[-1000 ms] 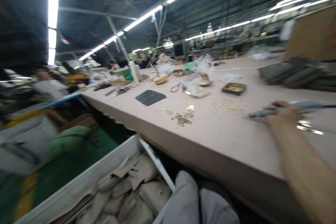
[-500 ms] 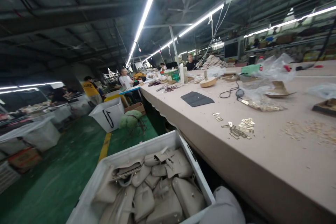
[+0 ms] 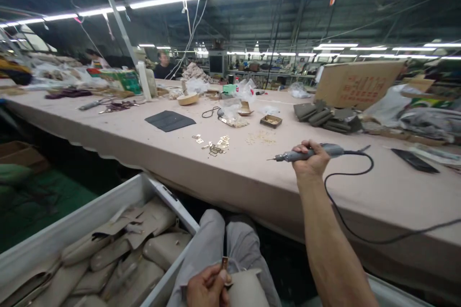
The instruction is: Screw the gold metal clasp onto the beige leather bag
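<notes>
Grey corded power tool [image 3: 309, 153] sits gripped in my right hand [image 3: 310, 162] over the counter [image 3: 252, 177]. Below that counter edge, my left hand [image 3: 208, 289] pinches a brass fitting [image 3: 224, 263] against a beige bag piece [image 3: 248, 290]; I judge fastening not yet begun.

Honestly not much to read here. The only thing with print on it is the big cardboard sheet [image 3: 356, 83] propped up at the far right side of the long table [image 3: 252, 177]: it's got a few rows of reddish characters on its face, but they're way too small and blurry to make out. The green box [image 3: 127, 80] further down the table looks printed too, can't read any of it.
</notes>
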Demonstrator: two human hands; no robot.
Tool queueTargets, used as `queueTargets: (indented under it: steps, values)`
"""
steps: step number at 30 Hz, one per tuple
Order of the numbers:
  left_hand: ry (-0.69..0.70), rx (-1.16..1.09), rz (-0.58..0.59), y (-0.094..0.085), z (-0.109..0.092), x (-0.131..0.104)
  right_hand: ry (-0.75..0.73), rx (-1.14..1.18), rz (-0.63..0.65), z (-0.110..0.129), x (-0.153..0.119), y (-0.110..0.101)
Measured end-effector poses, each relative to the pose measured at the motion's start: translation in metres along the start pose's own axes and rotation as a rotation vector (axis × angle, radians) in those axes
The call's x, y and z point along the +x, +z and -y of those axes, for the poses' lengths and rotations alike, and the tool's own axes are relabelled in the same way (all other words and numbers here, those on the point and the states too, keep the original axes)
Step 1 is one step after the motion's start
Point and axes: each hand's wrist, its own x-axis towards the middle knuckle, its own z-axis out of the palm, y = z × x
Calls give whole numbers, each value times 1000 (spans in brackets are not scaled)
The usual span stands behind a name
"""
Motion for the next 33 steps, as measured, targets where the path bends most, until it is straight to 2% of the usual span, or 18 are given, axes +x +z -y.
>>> queueTargets:
  steps: [5,11,17,21,26,33]
  values:
    - [33,-25,-34,1,-12,-18,26,34,56,0,-59,11]
    - [64,41,-18,0,-31,-34,32,-4,54,5,-126,4]
    - [92,40,-31,-2,-31,-42,97,-119,101,-14,-212,-13]
    - [86,35,-32,-1,-34,-45,151,-219,83,-33,-254,-27]
    - [49,5,-40,0,-35,-45,120,-301,107,-54,-277,-39]
    - [29,-5,-47,2,-34,-44,68,-382,185,-59,-283,-38]
